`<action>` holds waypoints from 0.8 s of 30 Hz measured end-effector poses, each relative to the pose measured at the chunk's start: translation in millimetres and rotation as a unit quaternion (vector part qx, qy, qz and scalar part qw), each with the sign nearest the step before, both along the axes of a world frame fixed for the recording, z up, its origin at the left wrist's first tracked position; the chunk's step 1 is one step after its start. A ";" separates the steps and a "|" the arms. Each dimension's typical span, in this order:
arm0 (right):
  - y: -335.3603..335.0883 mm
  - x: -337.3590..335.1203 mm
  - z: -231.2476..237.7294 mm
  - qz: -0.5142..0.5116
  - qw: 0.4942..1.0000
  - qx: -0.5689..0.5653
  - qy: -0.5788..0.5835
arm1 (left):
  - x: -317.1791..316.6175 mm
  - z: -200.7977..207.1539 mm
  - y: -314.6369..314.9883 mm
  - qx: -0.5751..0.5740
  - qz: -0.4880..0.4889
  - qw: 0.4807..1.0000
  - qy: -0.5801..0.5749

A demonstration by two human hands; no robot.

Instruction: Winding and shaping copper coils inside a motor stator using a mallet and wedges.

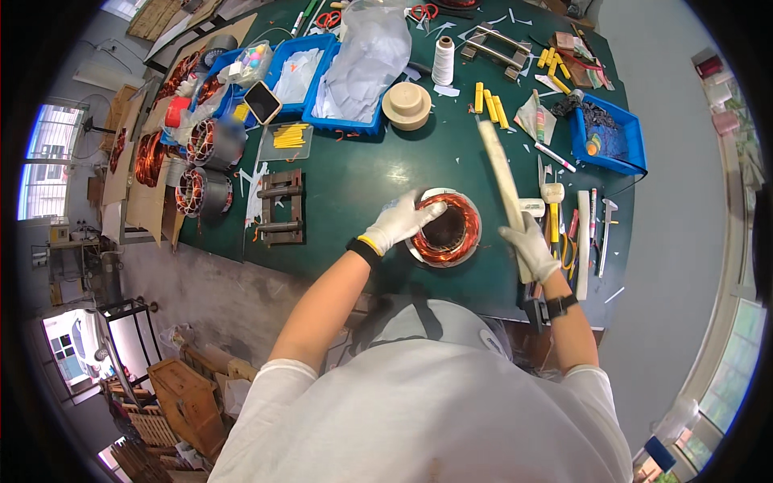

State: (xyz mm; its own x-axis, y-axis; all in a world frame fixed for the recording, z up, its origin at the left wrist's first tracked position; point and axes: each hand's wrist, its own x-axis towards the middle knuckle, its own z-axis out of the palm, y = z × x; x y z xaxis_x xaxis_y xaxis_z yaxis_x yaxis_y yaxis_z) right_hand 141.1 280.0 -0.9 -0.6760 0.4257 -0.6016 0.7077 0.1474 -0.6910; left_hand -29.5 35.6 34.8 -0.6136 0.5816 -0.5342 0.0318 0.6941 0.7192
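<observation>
In the middle of the green table stands a motor stator (469, 245), its ring of copper windings facing up around a dark bore. My left hand (398, 222), in a white glove, grips the stator's left side, thumb over the winding and the other fingers partly hidden. Right of it, my gloved right hand (533, 249) is closed around a long pale stick (501, 165), probably wooden. The stick slants up and away from me, apart from the stator. A white roll (531, 207) lies just beyond my right hand.
Tools, including a yellow-handled mallet (554, 195) and a pale bar (583, 241), lie at right. Blue bins (385, 125) stand at the far left, and another blue bin (636, 145) is far right. A metal fixture (282, 207) and wound stators (213, 193) sit at left.
</observation>
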 end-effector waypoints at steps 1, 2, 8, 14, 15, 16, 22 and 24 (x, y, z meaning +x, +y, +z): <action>8.9 6.5 10.2 0.025 0.997 -0.069 -0.027 | -0.3 0.1 -0.1 0.009 0.002 1.000 0.005; 13.0 5.5 14.6 0.082 0.989 0.121 0.011 | -2.3 0.0 0.9 0.004 -0.019 1.000 0.017; 27.8 -5.5 27.8 0.132 0.980 0.138 0.050 | -5.5 -2.2 3.8 0.006 -0.053 0.998 0.043; 9.5 -5.9 37.3 0.336 0.923 0.189 -0.009 | 0.5 -5.0 4.3 0.030 -0.042 0.995 0.085; 7.5 -2.4 39.5 0.294 0.928 0.229 0.011 | 1.7 -5.5 3.6 0.037 -0.040 0.994 0.098; 1.5 0.1 39.0 0.239 0.928 0.286 0.024 | 4.5 -6.4 3.0 0.023 -0.025 0.995 0.096; -31.0 29.3 23.1 0.210 0.970 0.122 -0.016 | 17.8 -10.6 -2.2 0.049 0.078 0.993 0.075; -38.1 37.5 17.6 0.173 0.972 0.160 0.001 | 24.3 -13.1 -2.7 0.040 0.091 0.989 0.106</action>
